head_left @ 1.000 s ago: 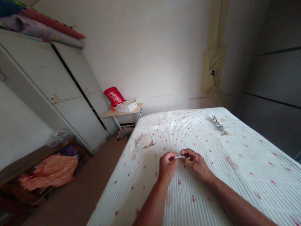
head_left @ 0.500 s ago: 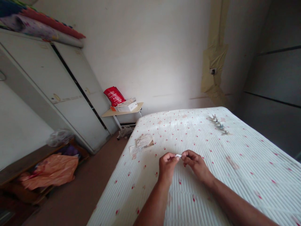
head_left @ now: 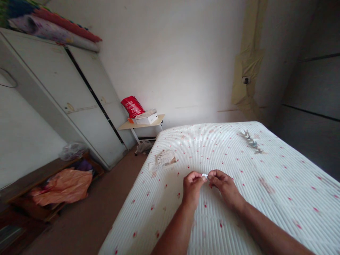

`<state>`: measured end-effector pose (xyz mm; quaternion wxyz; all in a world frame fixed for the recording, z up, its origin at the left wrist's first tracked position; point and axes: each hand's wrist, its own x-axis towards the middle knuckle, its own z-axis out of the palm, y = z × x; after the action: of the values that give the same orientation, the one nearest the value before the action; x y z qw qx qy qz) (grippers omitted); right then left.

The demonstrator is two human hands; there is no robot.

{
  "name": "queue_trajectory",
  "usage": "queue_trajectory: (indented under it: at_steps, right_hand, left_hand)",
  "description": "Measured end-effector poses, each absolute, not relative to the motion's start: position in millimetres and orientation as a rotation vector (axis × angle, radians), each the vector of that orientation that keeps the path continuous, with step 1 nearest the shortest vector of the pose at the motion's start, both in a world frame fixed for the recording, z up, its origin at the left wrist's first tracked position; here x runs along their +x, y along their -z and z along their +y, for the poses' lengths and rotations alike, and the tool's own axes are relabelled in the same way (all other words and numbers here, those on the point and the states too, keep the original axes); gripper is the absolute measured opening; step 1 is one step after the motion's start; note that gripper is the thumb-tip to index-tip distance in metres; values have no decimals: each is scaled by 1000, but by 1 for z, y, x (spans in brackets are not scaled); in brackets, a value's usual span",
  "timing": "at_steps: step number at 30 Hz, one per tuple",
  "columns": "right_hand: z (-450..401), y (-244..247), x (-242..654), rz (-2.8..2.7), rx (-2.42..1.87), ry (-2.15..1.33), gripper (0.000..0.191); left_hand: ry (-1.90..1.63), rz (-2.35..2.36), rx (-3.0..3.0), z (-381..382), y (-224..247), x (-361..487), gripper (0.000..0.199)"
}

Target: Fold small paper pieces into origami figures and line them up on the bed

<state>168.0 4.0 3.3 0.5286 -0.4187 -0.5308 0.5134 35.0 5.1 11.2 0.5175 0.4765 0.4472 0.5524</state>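
Between the fingertips of both hands is a small white piece [head_left: 204, 175], perhaps twisted paper; its exact kind is too small to make out. My left hand [head_left: 191, 184] pinches its left end with thumb and fingers closed. At the other end, my right hand [head_left: 222, 183] also pinches it. Both hands are over a bed [head_left: 212, 219] with a white ribbed cover dotted in red. Beyond my left hand, torn printed paper pieces [head_left: 165, 160] lie flat on the cover.
A grey-green leafy strip [head_left: 251, 142] lies on the bed's far right part. Past the far left corner stands a small table [head_left: 124, 125] with a red bag [head_left: 132, 107] and a white box [head_left: 146, 118]. Cabinets [head_left: 79, 102] and an orange plastic bag [head_left: 65, 186] are on the left.
The whole view has shifted slightly, so the room and hands appear a little further right. Both hands keep their pinch on the white piece, which shows a slightly different shape.
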Motion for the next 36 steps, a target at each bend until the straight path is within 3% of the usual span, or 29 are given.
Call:
queue_trajectory:
  at_steps: [15, 36]
  right_hand:
    - [2, -13, 168, -1544, -1121, -945, 12]
    - [3, -7, 168, -1399, -1076, -1106, 20]
  left_hand:
    - [-1443, 1268, 1689, 3, -12, 24, 16]
    - [-1424, 1237, 1562, 2, -9, 29, 13]
